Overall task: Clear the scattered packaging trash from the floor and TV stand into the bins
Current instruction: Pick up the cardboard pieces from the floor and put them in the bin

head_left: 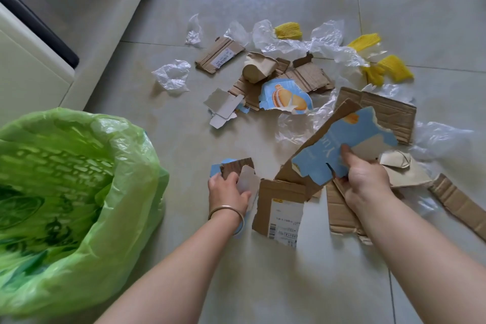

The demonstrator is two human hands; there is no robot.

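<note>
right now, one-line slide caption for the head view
Both hands gather torn packaging from the tiled floor: left hand grips small scraps, right hand holds blue carton piece, beside green-bagged bin.

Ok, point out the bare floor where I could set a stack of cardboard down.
Bare tile lies between the green-bagged bin and the left hand, running up to the crumpled plastic bag. The near floor between both forearms is free too. It is crowded from the labelled cardboard and right hand up to the yellow gloves.
</note>
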